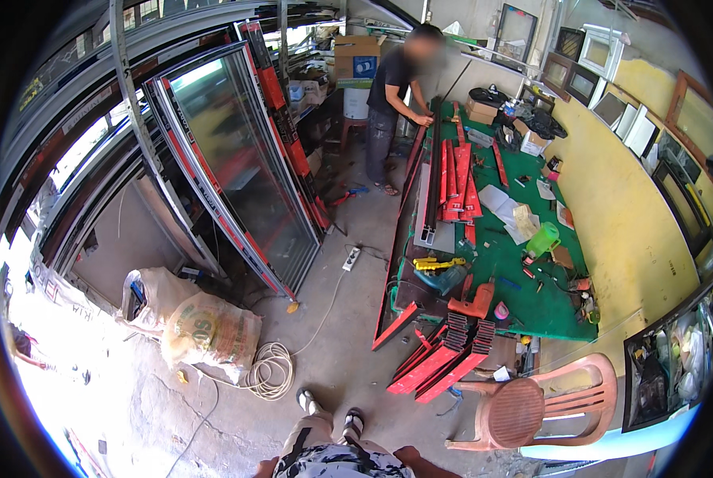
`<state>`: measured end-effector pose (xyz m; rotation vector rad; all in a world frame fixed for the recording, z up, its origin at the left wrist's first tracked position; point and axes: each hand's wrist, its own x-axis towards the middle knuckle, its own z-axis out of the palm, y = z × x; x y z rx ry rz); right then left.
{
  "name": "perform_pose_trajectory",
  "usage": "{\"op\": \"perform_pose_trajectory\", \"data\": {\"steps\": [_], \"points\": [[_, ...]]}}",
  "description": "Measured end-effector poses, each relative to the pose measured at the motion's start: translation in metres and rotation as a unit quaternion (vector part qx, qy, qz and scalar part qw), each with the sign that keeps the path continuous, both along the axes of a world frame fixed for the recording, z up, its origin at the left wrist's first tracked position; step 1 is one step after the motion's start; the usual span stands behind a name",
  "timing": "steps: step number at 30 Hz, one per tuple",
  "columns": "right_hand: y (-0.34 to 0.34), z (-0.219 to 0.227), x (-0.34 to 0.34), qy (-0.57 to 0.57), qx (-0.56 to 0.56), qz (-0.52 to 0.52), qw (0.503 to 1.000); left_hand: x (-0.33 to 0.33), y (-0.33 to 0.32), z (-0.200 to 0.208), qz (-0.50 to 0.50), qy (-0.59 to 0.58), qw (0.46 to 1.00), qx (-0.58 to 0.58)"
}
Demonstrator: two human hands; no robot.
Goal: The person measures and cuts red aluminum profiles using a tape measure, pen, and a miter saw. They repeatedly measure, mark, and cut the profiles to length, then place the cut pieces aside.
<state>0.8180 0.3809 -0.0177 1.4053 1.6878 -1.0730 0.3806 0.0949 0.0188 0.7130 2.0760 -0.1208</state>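
Note:
Only bits of my two arms show at the lower edge, either side of my patterned shirt [344, 462]; both hands are out of the picture. In front of my feet, several red-wrapped profiles [444, 362] stick out from the near end of the green-topped workbench [524, 307]. On the bench lie an orange power drill [477, 299], a teal power tool [442, 279] and a yellow-handled tool [438, 264]. Another person [388, 95] leans over the far left side, hands at the end of a long dark profile [434, 171].
A brown plastic chair [516, 414] stands at my right. Left of me are stuffed sacks [213, 334], a coiled cable [271, 373] and a power strip [351, 259] on the floor. Large glazed frames [237, 159] lean at the left. A green jug [543, 240] is on the bench.

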Motion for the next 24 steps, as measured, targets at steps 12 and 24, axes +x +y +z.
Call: {"op": "perform_pose_trajectory", "data": {"steps": [12, 24], "points": [[0.065, -0.069, 0.016, 0.114, 0.068, 0.046, 0.99, -0.019, 0.009, 0.021, 0.275, -0.086, 0.951, 0.108], [-0.001, -0.004, -0.124, 0.162, 0.044, -0.177, 0.97, -0.071, -0.066, 0.036, 0.509, -0.137, 0.848, 0.058]]}}
